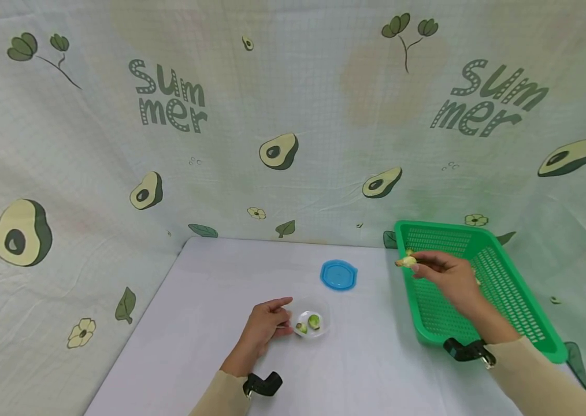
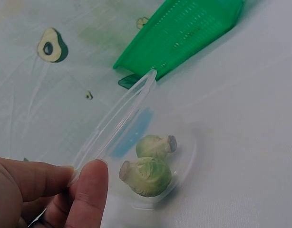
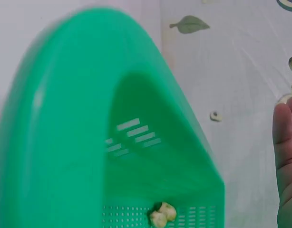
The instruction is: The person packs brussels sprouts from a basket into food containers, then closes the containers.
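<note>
My left hand [image 1: 268, 325] pinches the rim of a clear plastic bowl [image 2: 118, 118] between thumb and fingers. Two Brussels sprouts [image 2: 148, 177] with pale cut stems lie inside that bowl, which looks tilted in the left wrist view. Over the left rim of a green basket [image 1: 520, 300], my right hand [image 1: 454, 283] holds small pale-green Brussels sprouts [image 1: 406, 262] at its fingertips. The right wrist view catches only part of that hand and its sprouts, at the right edge. More sprouts [image 3: 163, 215] lie on the basket's slotted floor.
A blue plastic lid [image 1: 338, 275] lies flat on the white table [image 1: 230, 277], beyond the bowl. The basket stands at the table's right side, its tall walls rising between the right wrist camera and the table. A printed cloth [image 1: 324, 92] hangs behind.
</note>
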A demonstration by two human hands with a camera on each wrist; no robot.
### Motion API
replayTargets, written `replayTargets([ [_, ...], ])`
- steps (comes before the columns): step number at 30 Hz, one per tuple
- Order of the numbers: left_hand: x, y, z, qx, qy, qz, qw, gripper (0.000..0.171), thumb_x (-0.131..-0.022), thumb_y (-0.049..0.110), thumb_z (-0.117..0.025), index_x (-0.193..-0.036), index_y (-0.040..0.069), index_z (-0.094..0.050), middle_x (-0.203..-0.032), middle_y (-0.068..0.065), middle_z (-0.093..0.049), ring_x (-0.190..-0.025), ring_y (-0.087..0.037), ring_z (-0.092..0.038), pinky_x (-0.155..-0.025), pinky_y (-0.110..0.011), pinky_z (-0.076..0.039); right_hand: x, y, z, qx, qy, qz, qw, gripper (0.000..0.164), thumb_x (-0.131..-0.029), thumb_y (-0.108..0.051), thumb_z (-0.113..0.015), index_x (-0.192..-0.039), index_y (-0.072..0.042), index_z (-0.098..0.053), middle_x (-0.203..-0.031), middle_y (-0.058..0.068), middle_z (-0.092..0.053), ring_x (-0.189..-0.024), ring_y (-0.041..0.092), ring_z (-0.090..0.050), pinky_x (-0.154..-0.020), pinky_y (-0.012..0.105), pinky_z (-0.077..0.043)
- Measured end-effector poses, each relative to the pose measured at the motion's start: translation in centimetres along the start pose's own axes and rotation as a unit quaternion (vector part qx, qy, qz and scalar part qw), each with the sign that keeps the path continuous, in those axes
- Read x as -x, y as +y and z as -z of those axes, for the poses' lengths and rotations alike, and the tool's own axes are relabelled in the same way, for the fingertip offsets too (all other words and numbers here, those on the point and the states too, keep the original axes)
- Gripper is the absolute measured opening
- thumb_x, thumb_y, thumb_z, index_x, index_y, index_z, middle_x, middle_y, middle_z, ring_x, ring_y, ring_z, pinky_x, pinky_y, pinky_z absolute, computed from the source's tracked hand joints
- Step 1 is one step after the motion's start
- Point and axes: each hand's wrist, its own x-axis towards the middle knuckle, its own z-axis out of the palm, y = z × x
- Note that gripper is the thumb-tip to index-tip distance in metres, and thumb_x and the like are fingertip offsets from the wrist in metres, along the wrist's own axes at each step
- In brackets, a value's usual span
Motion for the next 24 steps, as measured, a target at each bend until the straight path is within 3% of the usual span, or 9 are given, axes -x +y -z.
replayTargets([
  [8, -0.1, -0.1, -0.1, -0.004, 0.005, 0.001, 1.0000, 0.044, -0.099, 0.000, -0.068, -0.143, 0.001, -0.065, -0.092, -0.005, -0.061, -0.077, -0.013, -0.065, -0.070, -0.029, -0.066, 0.1, 0.3, -2.8, -0.059, -0.006, 0.023, 0.998, 0.028, -0.099, 0.002, -0.071, -0.123, 0.015, -0.068, -0.104, -0.014, -0.078, -0.082, 0.009, -0.075, -0.077, 0.025, -0.065],
  [16, -0.2, -0.2, -0.1, -0.007, 0.007, 0.004, 0.9999, 0.044, -0.099, 0.000, -0.068, -0.143, 0.001, -0.065, -0.092, -0.005, -0.061, -0.077, -0.014, -0.065, -0.071, -0.030, -0.066, 0.6, -0.5, -6.7, -0.101, -0.018, 0.029, 0.994, 0.027, -0.098, 0.003, -0.071, -0.120, 0.017, -0.067, -0.103, -0.011, -0.077, -0.084, 0.010, -0.075, -0.076, 0.025, -0.065],
  [24, 0.1, 0.1, 0.0, 0.001, -0.006, -0.003, 1.0000, 0.047, -0.099, -0.001, -0.067, -0.145, -0.002, -0.061, -0.090, -0.003, -0.061, -0.077, -0.012, -0.065, -0.071, -0.029, -0.066, 1.3, 0.3, -10.9, -0.117, -0.019, 0.024, 0.993, 0.024, -0.095, 0.005, -0.073, -0.117, 0.015, -0.069, -0.102, -0.008, -0.075, -0.086, 0.004, -0.072, -0.077, 0.021, -0.064],
])
